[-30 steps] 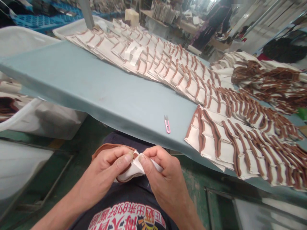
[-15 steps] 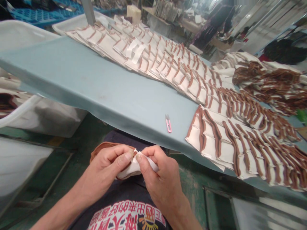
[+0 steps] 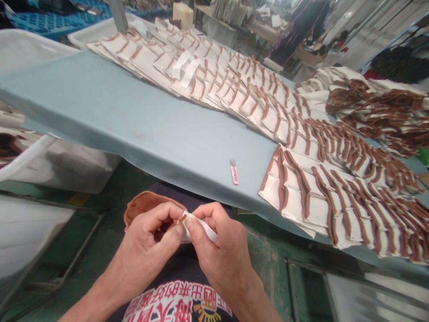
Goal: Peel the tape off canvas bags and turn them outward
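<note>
Left hand (image 3: 144, 243), thumb (image 3: 170, 237) lower, apparently looser on cloth (image 3: 141, 205)

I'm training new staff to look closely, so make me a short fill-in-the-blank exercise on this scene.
1. The left hand and right hand hold cloth coloured white and ____.
2. The snips on the table have a ____ handle.
3. Of the two hands, ____ touches the snips.

Missing words: brown; pink; neither.

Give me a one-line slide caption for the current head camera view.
Left hand and right hand hold brown-and-white cloth beside a table bearing pink snips.
</note>
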Action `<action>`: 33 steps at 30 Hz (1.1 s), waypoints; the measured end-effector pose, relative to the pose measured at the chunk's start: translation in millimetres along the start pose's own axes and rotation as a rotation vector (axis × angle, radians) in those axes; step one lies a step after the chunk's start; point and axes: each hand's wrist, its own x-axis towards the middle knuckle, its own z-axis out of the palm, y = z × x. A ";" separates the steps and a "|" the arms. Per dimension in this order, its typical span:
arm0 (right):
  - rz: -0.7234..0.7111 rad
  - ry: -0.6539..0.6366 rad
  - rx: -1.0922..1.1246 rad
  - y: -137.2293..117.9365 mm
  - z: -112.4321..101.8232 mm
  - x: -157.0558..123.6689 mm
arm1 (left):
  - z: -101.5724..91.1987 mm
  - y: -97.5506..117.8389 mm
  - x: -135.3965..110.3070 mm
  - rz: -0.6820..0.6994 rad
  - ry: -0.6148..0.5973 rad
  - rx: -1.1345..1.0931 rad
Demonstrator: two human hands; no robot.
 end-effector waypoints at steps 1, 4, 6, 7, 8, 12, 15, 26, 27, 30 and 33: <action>0.020 -0.025 0.027 -0.2 -1.8 1.5 | 0.8 -1.7 -1.0 0.006 0.016 0.006; 0.095 -0.135 0.132 1.2 -6.7 7.6 | 2.4 -10.3 -2.9 0.071 0.033 -0.009; 0.140 -0.221 0.205 4.2 -9.2 12.3 | 2.9 -16.8 -4.0 0.123 0.030 -0.018; 0.158 -0.262 0.244 6.1 -10.0 14.7 | 3.0 -19.6 -4.6 0.136 0.026 -0.015; 0.176 -0.301 0.288 8.2 -10.4 17.0 | 3.3 -21.7 -5.4 0.138 0.021 -0.008; 0.289 -0.428 0.501 17.0 -6.4 24.0 | 7.1 -22.8 -7.3 0.158 0.041 0.019; 0.323 -0.468 0.617 23.2 1.6 24.5 | 11.8 -16.9 -5.5 0.181 0.079 0.021; 0.094 -0.178 0.287 31.4 4.5 23.3 | -1.3 15.8 9.8 0.137 -0.131 0.012; 0.057 -0.124 0.266 29.2 -1.6 25.1 | -4.1 19.8 10.4 0.150 -0.155 0.012; -0.184 0.040 0.262 15.5 -23.9 29.0 | -12.4 31.1 11.5 0.147 -0.218 0.038; -0.496 -0.067 0.178 -1.0 -42.5 32.5 | -19.0 37.6 11.3 0.175 -0.306 0.066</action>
